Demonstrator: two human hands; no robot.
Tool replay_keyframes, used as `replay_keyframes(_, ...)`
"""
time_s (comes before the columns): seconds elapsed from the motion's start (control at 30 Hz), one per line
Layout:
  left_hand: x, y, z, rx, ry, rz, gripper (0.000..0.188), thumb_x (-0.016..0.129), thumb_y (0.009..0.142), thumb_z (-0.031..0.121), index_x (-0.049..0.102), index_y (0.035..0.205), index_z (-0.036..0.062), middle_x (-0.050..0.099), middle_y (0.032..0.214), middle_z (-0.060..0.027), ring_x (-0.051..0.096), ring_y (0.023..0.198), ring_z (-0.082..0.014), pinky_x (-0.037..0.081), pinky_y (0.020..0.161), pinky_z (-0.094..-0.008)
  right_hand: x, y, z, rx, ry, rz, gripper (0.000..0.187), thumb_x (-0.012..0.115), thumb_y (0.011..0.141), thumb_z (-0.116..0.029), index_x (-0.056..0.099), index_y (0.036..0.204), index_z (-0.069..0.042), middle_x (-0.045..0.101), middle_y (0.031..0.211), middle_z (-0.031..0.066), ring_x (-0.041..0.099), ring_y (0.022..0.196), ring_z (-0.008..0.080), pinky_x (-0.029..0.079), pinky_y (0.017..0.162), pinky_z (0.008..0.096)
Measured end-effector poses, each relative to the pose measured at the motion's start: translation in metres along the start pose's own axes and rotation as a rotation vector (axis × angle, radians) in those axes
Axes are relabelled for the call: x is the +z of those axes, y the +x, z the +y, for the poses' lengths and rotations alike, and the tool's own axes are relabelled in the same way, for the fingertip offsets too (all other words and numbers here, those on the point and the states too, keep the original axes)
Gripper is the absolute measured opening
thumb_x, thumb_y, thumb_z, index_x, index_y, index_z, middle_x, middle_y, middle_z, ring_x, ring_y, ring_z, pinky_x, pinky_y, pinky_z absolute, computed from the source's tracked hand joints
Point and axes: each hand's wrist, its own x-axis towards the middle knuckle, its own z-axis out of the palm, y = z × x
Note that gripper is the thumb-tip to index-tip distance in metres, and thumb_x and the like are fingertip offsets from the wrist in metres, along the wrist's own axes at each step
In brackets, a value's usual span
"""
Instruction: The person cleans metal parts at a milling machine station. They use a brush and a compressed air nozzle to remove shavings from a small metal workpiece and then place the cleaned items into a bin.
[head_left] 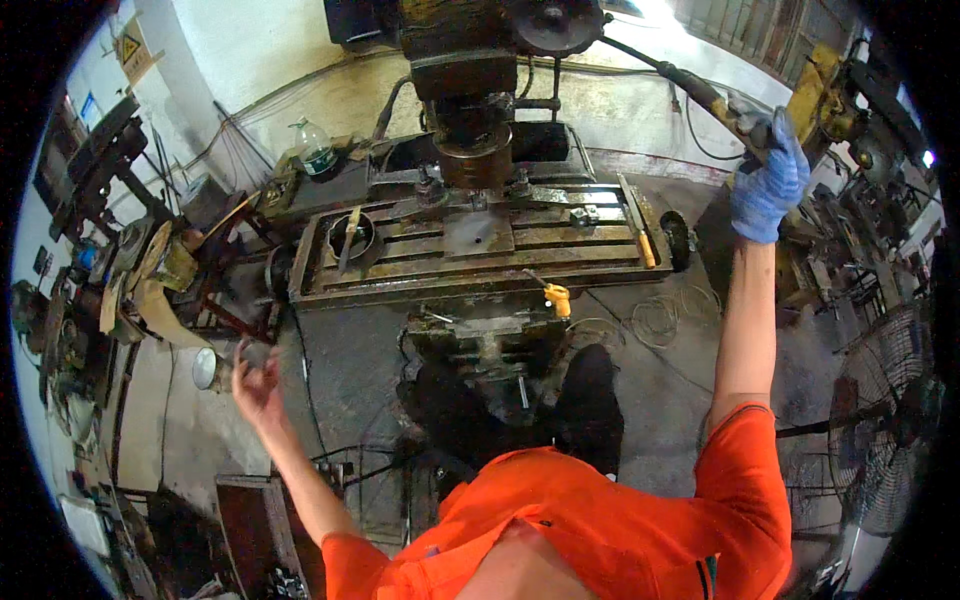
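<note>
My right hand (770, 190), in a blue knit glove, is raised at the far right and closed around the end of a long lever (695, 88). That lever runs from the round hub (556, 22) of a drilling or milling machine. My bare left hand (259, 392) is out to the left, clear of the machine, its fingers apart and slightly bent; I make out nothing held in it. Beneath the spindle (474, 150), a flat metal plate (480, 238) lies on the slotted machine table (400, 280). Where the spindle meets the plate is hard to make out.
A round pan (366, 240) with a brush sits on the table's left. A yellow-handled file (640, 228) lies at its right end. A yellow crank handle (557, 298) projects in front. Left stands a white tin (205, 368); right, a fan (880, 420) and cable coils (655, 322).
</note>
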Motion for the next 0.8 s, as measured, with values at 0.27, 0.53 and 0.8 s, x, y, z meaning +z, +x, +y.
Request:
replay_keyframes(0.27, 0.157, 0.016, -0.134, -0.252, 0.147, -0.197, 0.031, 0.053, 0.078, 0.004, 0.043, 0.104, -0.0060, 0.054, 0.095, -0.0159, 0.061, 0.070, -0.0330, 0.051, 0.074, -0.0441, 0.011, 0.081, 0.005, -0.473, -0.293, -0.152, 0.030, 0.044, 0.086, -0.015, 0.058, 0.107, 0.001, 0.062, 0.097, 0.0087, 0.058, 0.088, 0.0161, 0.046, 0.080, 0.0295)
replay_keyframes(0.53, 0.175, 0.015, -0.155, -0.304, 0.328, -0.231, 0.019, 0.055, 0.081, 0.010, 0.047, 0.090, -0.0043, 0.055, 0.085, -0.0123, 0.062, 0.075, -0.0314, 0.053, 0.063, -0.0384, 0.002, 0.142, -0.014, -0.860, -0.868, -0.239, 0.031, 0.054, 0.079, 0.001, 0.055, 0.110, -0.001, 0.061, 0.102, 0.0111, 0.058, 0.096, 0.0183, 0.046, 0.081, 0.0298)
replay_keyframes(0.8, 0.167, 0.016, -0.151, -0.256, 0.408, -0.116, 0.022, 0.060, 0.081, 0.013, 0.049, 0.088, -0.0049, 0.057, 0.078, -0.0114, 0.061, 0.062, -0.0226, 0.051, 0.059, -0.0345, -0.062, -0.206, 0.070, 0.943, -0.315, -0.931, 0.018, 0.061, 0.076, -0.020, 0.066, 0.078, -0.003, 0.062, 0.070, 0.0025, 0.052, 0.062, 0.0113, 0.044, 0.059, 0.0281)
